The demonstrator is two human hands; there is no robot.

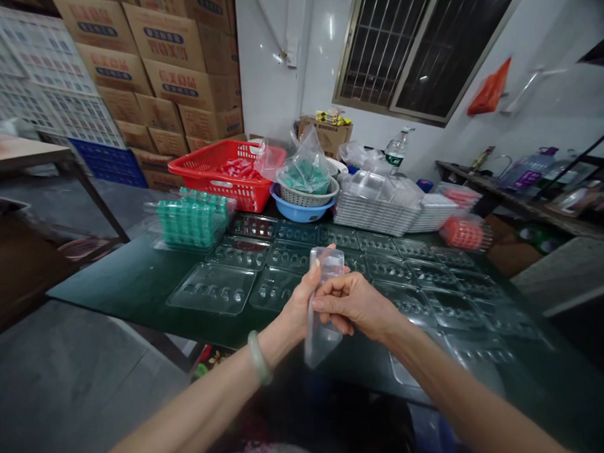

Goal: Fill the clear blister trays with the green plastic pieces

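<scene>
A clear plastic blister tray (321, 346), possibly more than one nested together, is held upright above the table's near edge. My left hand (305, 300), below a pale green bangle (259, 357), is closed round its left side. With thumb and fingers pinched at the near side of the same tray, my right hand (355, 304) is closed too. Its fingertips are partly hidden. Rows of similar clear trays with moulded hollows lie flat on the dark green table (114, 278); one tray (212, 288) is to the left of my hands.
Green moulded packs (192, 221) stand at the table's back left. Behind are a red basket (219, 166), a blue basin (304, 210) under a grey colander (308, 196), and stacked clear trays (376, 210). Red packs (465, 233) sit back right. Cartons (175, 75) are piled beyond.
</scene>
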